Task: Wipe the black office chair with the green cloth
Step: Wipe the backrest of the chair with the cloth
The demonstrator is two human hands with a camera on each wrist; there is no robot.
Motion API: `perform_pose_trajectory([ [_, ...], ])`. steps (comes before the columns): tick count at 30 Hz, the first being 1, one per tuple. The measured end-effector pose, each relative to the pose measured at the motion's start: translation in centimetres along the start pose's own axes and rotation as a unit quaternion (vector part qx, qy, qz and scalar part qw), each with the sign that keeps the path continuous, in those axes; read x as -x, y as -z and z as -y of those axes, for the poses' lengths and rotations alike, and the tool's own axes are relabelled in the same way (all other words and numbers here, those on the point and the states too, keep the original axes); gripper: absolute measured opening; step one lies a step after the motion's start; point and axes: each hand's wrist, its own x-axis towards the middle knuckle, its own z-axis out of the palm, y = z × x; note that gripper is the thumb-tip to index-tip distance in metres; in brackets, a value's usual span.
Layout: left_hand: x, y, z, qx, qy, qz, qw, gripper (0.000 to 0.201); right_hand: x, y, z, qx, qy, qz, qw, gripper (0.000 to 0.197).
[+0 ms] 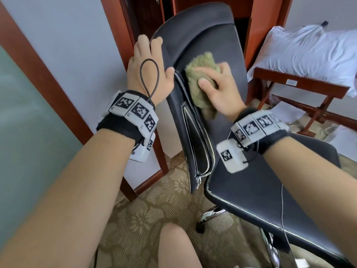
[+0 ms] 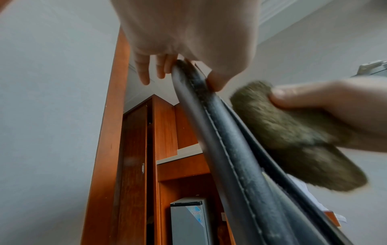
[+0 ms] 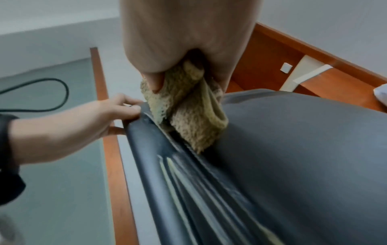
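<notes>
The black office chair stands before me, backrest upright and seat at lower right. My left hand grips the backrest's left edge, thumb on the front and fingers behind. My right hand holds the bunched green cloth and presses it against the front of the backrest beside the worn side seam. In the right wrist view the green cloth hangs folded from my palm onto the leather. The left wrist view shows the green cloth right of the edge.
A red-brown wooden door frame and wardrobe stand behind the chair on the left. A wooden luggage rack with white pillows is at right. Patterned carpet lies below, with the chrome chair base and my knee.
</notes>
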Motion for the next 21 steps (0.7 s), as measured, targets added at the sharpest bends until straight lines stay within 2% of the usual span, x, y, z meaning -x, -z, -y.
perform_pose_trajectory([
  [5, 0.1, -0.2, 0.4, 0.011, 0.002, -0.011, 1.000, 0.057, -1.3, -1.7, 1.0, 0.020, -0.003, 0.048, 0.999, 0.035],
  [10, 0.0, -0.6, 0.7, 0.008, -0.011, -0.016, 1.000, 0.055, 3.6, -1.2, -2.9, 0.039, -0.025, 0.099, 0.994, 0.034],
  [16, 0.0, -0.4, 0.4, 0.014, 0.006, -0.013, 1.000, 0.055, 9.3, -1.1, -6.2, 0.061, -0.076, 0.105, 0.990, 0.037],
  [21, -0.1, -0.3, -0.1, 0.016, 0.014, -0.013, 1.000, 0.056, 9.0, 0.5, -6.1, 0.107, -0.110, 0.164, 0.975, 0.031],
])
